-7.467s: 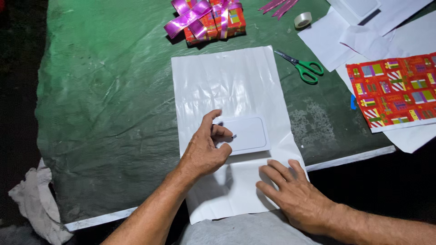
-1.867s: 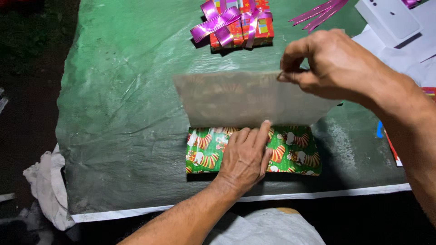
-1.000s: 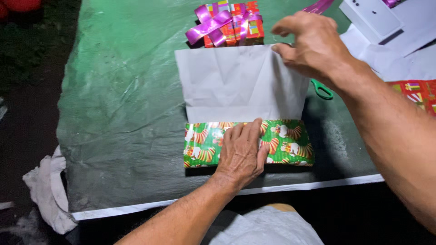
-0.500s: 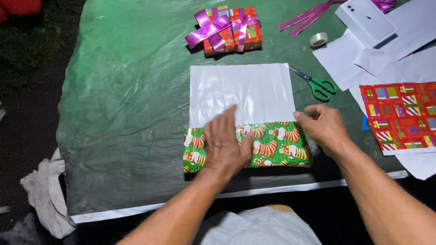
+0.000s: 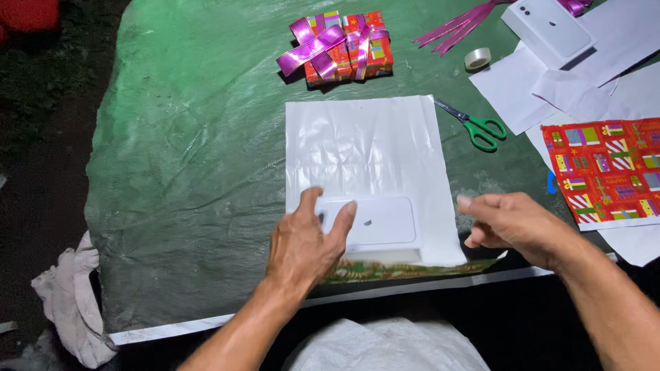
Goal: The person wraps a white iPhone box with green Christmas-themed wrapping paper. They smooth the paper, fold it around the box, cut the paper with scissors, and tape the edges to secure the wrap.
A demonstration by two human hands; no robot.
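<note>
Where the near edge of the green-covered worktop [image 5: 179,172] runs, a flat white box [image 5: 378,223] is seen lying on a white sheet of paper [image 5: 364,144], white side up, with a printed green edge showing just under the box. The left hand [image 5: 302,240] is laid on the box's left end, fingers spread, with nothing gripped. The right hand [image 5: 512,223] is held loosely curled just beside the sheet's right edge, nothing held in it. Green-handled scissors [image 5: 478,127] lie near the sheet's far right corner. A wrapped gift with a purple bow [image 5: 340,48] is set beyond the sheet.
</note>
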